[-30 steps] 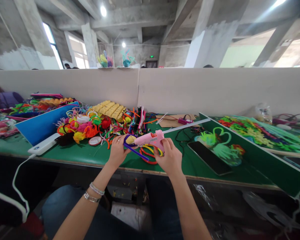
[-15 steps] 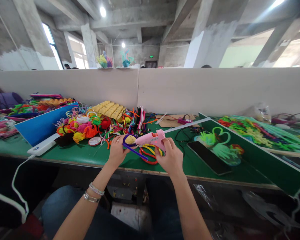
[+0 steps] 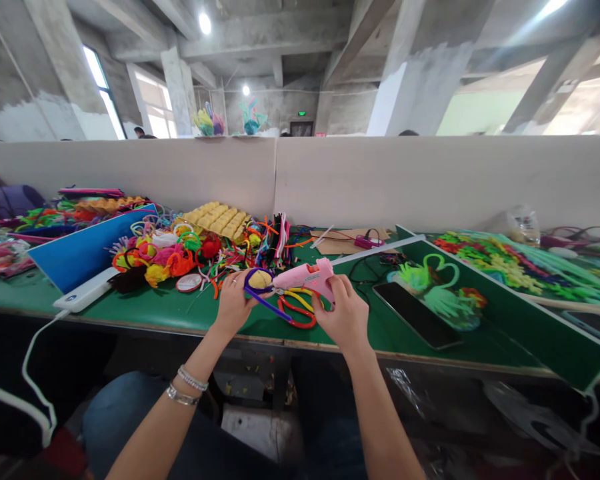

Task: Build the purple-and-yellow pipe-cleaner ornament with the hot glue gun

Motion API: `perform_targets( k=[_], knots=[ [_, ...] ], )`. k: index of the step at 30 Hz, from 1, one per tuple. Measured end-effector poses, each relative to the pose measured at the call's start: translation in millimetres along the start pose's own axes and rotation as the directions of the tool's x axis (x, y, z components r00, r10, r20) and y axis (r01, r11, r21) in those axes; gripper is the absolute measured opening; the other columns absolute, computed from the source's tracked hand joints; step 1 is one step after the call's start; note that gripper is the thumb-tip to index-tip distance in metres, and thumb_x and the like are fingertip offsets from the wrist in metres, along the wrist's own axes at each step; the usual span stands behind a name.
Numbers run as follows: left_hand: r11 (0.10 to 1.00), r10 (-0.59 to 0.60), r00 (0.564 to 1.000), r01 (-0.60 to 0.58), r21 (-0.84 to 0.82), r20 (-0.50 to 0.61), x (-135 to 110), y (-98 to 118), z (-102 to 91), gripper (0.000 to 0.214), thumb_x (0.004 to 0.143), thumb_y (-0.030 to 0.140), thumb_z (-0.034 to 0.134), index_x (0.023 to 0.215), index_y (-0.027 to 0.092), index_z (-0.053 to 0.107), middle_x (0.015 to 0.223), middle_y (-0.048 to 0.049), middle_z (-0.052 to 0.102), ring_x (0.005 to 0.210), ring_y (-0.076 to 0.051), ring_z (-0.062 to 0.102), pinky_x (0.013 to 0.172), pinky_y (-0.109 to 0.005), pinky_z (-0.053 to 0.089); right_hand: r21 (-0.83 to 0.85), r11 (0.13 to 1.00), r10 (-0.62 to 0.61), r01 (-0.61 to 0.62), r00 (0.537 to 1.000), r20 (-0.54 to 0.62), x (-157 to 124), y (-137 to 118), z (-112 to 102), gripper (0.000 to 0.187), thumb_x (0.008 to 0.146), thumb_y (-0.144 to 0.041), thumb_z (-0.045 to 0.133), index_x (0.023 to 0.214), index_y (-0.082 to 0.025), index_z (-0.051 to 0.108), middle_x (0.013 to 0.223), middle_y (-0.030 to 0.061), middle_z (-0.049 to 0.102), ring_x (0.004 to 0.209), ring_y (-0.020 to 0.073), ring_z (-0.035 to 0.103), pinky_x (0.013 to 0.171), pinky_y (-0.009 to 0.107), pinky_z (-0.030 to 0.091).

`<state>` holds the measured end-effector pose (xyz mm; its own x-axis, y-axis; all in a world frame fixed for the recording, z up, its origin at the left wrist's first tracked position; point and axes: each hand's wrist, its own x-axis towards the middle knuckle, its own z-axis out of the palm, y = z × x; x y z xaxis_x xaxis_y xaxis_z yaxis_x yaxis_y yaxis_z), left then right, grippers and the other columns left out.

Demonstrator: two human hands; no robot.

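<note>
My right hand (image 3: 347, 315) is wrapped round the grip of a pink glue gun (image 3: 305, 277), whose nozzle points left at a small yellow pompom (image 3: 261, 279). My left hand (image 3: 234, 301) pinches that pompom together with a purple pipe-cleaner loop (image 3: 260, 293), just above the green table (image 3: 145, 307). Red and yellow pipe-cleaner rings (image 3: 296, 310) lie on the table under the gun.
A heap of coloured pipe cleaners and pompoms (image 3: 180, 250) lies at the left, beside a blue board (image 3: 80, 250) and a white power strip (image 3: 80, 293). A black phone (image 3: 414, 313) and a green board with a fuzzy craft (image 3: 480, 300) sit at the right. A grey partition (image 3: 330, 177) stands behind.
The glue gun and my right hand have drifted slightly right and down. My left hand holds the pompom and purple loop in the same place.
</note>
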<state>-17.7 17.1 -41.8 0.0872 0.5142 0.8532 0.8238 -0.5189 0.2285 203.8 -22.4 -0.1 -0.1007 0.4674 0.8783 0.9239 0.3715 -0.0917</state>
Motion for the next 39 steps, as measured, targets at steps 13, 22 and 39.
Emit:
perform_targets(
  k=[13,22,39],
  knots=[
    [1.0,-0.03,0.999,0.03,-0.008,0.02,0.6,0.9,-1.9,0.048,0.077,0.044,0.057,0.113,0.014,0.049,0.101,-0.0129,0.064,0.096,-0.026,0.057,0.086,-0.042,0.044,0.011,1.0,0.008,-0.008,1.0,0.003,0.5,2.7,-0.1,0.016,0.074,-0.025,0.054,0.089,-0.018,0.051,0.08,0.002,0.057,0.054,0.0112,0.05,0.046,0.021,0.035],
    [0.999,-0.037,0.999,0.037,-0.036,0.002,0.5,0.5,-1.1,0.049,0.076,0.045,0.058,0.113,0.014,0.05,0.098,-0.0117,0.064,0.096,-0.025,0.056,0.086,-0.041,0.045,0.045,0.999,0.028,-0.027,1.0,-0.003,-0.2,6.1,1.9,0.019,0.074,-0.023,0.053,0.091,-0.018,0.05,0.079,0.0014,0.056,0.052,0.0103,0.048,0.045,0.021,0.033],
    [0.997,-0.055,0.998,0.054,-0.056,-0.01,0.7,2.5,-2.8,0.049,0.076,0.046,0.058,0.113,0.015,0.05,0.098,-0.0116,0.063,0.096,-0.026,0.056,0.085,-0.042,0.045,0.118,0.991,0.071,-0.07,0.998,-0.003,0.6,5.7,1.7,0.016,0.074,-0.026,0.052,0.088,-0.019,0.047,0.076,0.0015,0.053,0.054,0.0113,0.049,0.043,0.021,0.034]
  ],
)
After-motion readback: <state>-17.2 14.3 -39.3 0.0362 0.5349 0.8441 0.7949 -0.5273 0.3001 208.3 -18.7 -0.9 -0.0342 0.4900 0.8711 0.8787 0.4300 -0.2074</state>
